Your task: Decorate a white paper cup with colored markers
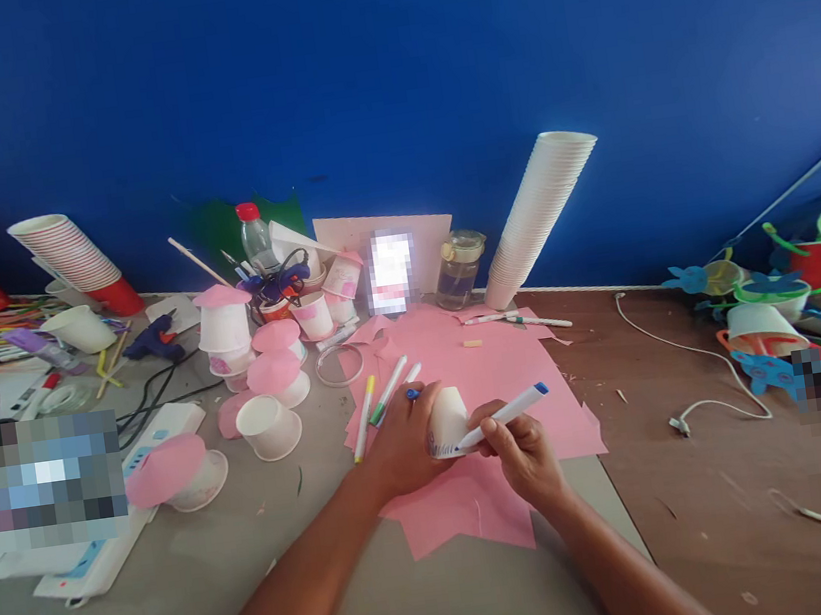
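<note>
My left hand (402, 440) is wrapped around a small white paper cup (447, 422), tipped on its side over pink paper sheets (493, 362). My right hand (524, 449) pinches a white marker with a blue cap end (504, 414); its tip rests on the cup's wall, where faint blue marks show. Several other markers (384, 400) lie on the pink paper just left of my left hand.
A leaning tall stack of white cups (539, 215) stands behind, beside a glass jar (458, 268) and a water bottle (255, 237). Cups with pink lids (279, 375), a blue glue gun (153, 338), a white cable (690, 361) and decorated cups (766, 311) surround the work area.
</note>
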`<state>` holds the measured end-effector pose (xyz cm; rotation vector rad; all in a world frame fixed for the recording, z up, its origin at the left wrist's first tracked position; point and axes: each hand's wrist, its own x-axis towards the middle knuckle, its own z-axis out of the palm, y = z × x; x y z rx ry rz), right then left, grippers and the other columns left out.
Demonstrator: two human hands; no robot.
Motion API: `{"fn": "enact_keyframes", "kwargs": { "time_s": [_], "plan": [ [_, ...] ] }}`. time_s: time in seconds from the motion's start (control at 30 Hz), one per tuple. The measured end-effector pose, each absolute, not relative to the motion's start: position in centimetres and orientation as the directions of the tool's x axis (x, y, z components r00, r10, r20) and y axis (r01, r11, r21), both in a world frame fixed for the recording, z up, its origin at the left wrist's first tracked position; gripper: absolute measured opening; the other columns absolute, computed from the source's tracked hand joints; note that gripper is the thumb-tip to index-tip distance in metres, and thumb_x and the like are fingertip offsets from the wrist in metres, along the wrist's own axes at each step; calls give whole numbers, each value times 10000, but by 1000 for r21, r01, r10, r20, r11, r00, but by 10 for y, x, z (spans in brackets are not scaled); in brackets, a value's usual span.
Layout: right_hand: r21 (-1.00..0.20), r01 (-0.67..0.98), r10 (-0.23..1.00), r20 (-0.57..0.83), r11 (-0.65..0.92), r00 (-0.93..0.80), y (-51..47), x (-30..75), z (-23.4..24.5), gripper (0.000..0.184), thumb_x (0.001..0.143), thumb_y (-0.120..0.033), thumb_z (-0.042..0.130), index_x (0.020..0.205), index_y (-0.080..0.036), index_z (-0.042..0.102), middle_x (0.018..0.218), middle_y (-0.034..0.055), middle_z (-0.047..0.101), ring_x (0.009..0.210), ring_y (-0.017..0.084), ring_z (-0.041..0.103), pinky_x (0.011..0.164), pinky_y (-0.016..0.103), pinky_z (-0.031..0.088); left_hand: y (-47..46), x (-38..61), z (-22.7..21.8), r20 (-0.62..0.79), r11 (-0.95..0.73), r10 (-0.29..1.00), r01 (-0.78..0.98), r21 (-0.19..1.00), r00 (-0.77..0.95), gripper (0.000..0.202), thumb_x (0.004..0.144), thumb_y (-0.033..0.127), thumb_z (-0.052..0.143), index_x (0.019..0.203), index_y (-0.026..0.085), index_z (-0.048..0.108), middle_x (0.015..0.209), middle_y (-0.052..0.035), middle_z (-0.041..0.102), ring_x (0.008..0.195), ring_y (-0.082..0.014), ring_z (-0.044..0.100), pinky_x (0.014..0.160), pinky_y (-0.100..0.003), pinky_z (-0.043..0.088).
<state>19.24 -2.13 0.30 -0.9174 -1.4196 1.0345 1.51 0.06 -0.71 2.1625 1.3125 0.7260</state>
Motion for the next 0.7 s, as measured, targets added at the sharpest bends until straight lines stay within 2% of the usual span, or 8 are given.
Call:
{"fn": "enact_keyframes", "kwargs": {
  "time_s": [0.7],
  "plan": [
    [-934,119,941,326,336,-90,-22,188,7,407,936,-464,510,672,-172,611,564,-1,517,483,109,467,448,224,376,0,16,-4,207,-436,891,635,638,403,771,744,502,722,1377,239,368,1291,-154,480,1222,-337,486,945,-497,496]
  ]
}}
